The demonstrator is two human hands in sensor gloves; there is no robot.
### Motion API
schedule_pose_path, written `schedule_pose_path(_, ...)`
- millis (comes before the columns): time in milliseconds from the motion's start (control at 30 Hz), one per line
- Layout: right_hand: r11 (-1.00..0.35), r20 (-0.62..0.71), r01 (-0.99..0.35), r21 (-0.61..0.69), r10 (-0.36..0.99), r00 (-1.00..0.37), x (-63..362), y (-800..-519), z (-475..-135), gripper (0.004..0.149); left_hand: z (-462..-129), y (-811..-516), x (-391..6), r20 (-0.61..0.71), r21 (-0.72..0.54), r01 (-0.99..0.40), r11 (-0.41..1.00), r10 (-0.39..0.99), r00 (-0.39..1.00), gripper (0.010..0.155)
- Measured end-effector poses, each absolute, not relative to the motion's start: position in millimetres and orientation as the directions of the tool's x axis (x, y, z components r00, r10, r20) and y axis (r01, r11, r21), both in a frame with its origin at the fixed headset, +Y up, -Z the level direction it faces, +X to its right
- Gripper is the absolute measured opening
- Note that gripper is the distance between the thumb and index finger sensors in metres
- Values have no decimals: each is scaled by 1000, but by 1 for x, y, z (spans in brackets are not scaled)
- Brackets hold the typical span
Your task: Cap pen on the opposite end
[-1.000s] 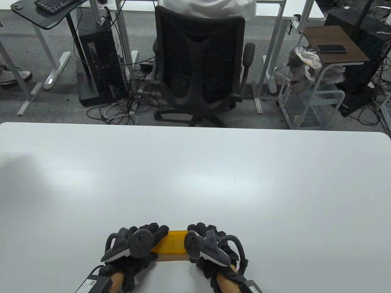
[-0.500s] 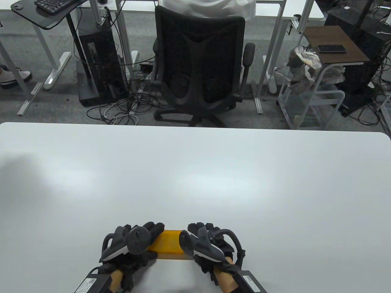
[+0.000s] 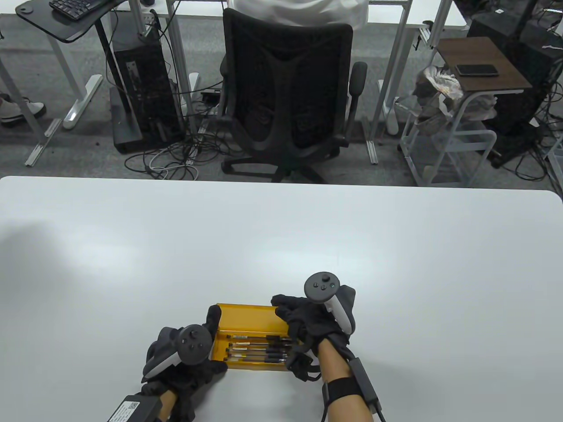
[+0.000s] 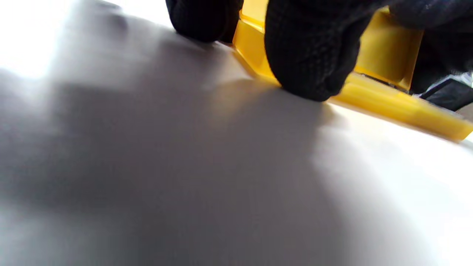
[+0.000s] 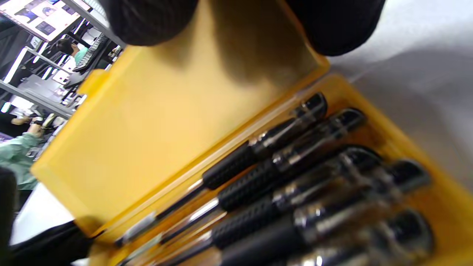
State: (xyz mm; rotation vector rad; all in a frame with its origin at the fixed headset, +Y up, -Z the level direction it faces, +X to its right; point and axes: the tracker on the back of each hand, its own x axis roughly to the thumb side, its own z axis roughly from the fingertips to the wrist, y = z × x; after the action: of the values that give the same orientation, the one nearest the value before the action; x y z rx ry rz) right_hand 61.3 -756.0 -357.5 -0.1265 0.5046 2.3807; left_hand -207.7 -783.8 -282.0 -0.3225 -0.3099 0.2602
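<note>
A yellow pen case (image 3: 246,320) lies open near the table's front edge, its lid standing up at the back. Several black pens (image 3: 257,349) lie side by side in its tray. My left hand (image 3: 210,329) grips the case's left end. In the left wrist view its fingers (image 4: 310,55) press on the yellow tray wall (image 4: 384,99). My right hand (image 3: 283,310) holds the lid's right end. In the right wrist view its fingertips (image 5: 332,26) rest on the raised lid (image 5: 177,122) above the capped pens (image 5: 281,166).
The white table (image 3: 281,246) stretches wide beyond the case. Past its far edge stand a black office chair (image 3: 288,92), a computer tower (image 3: 140,92) and a small side table (image 3: 481,63).
The case was closed under both hands. Now it has slid forward on the table, my right hand has swung the lid up and open, and the pens show.
</note>
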Motion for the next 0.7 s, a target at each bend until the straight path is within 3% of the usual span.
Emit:
schedule_pose_path(100, -758, -169, -595, 268, 571, -803, 56, -752, -352, 51, -285, -783, -208, 243, -340, -159, 927, 250, 937, 88)
schedule_pose_path(200, -872, -21, -469, 139, 471, -882, 52, -737, -333, 59, -287, -781, -204, 231, -330, -185, 926, 270, 935, 88)
schedule_pose_path(333, -923, 137, -365, -125, 349, -927, 51, -710, -300, 66, -285, -782, -205, 219, -315, -208, 926, 285, 933, 87)
schedule_pose_path(367, -941, 166, -309, -135, 286, -944, 47, -707, -293, 62, -285, -782, -206, 220, -315, -206, 926, 283, 934, 87)
schedule_pose_path(467, -990, 223, -141, 7, 139, -965, 30, -720, -279, 51, -285, -782, -205, 220, -313, -202, 928, 278, 935, 87)
schedule_pose_path(633, -984, 257, 149, 97, -120, -959, 9, -753, -276, 61, -284, -782, -205, 218, -315, -203, 927, 279, 935, 86)
schedule_pose_path(700, -983, 274, 168, 73, -142, -951, 5, -759, -273, 61, -284, -782, -205, 216, -314, -204, 927, 279, 936, 86)
